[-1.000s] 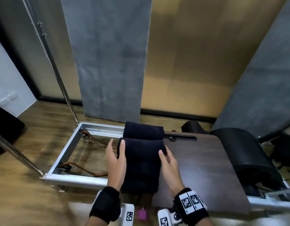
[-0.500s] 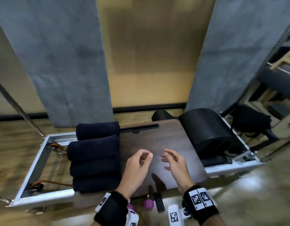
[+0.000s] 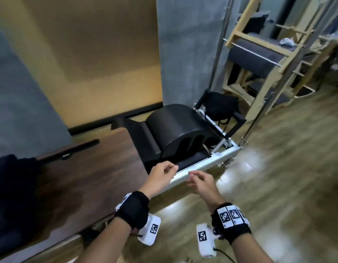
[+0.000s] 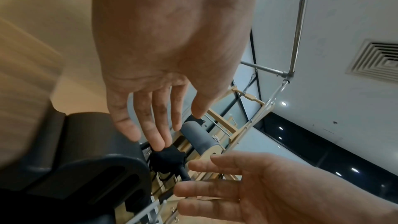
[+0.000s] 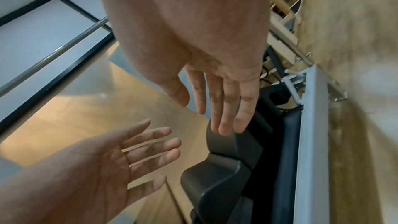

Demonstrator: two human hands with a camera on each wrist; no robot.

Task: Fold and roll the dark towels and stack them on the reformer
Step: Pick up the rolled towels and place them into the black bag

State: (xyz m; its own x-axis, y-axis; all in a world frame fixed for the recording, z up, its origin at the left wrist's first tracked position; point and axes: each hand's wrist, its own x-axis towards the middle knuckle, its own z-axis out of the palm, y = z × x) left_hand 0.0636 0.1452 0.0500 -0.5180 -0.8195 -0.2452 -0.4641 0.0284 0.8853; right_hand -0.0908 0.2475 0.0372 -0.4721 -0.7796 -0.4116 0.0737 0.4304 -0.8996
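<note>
Head view puts the left hand [image 3: 160, 175] and the right hand [image 3: 201, 182] side by side at about 6 o'clock of centre, both empty, fingers loosely curled and apart from each other, held in the air over the near silver metal rail [image 3: 206, 166] of the reformer. Both wrist views confirm relaxed, spread fingers [image 4: 148, 125] holding nothing. Just beyond the hands, toward 12 o'clock, sits a black padded arched barrel [image 3: 175, 128]. Toward 9 o'clock lies the dark brown wooden board [image 3: 84, 179], and at its far left edge the stack of dark navy rolled towels [image 3: 10, 188] rests on the reformer, cut off by the frame. Those rolls look finished and placed. No loose towel shows anywhere, so whether more remain to fold I cannot tell.
</note>
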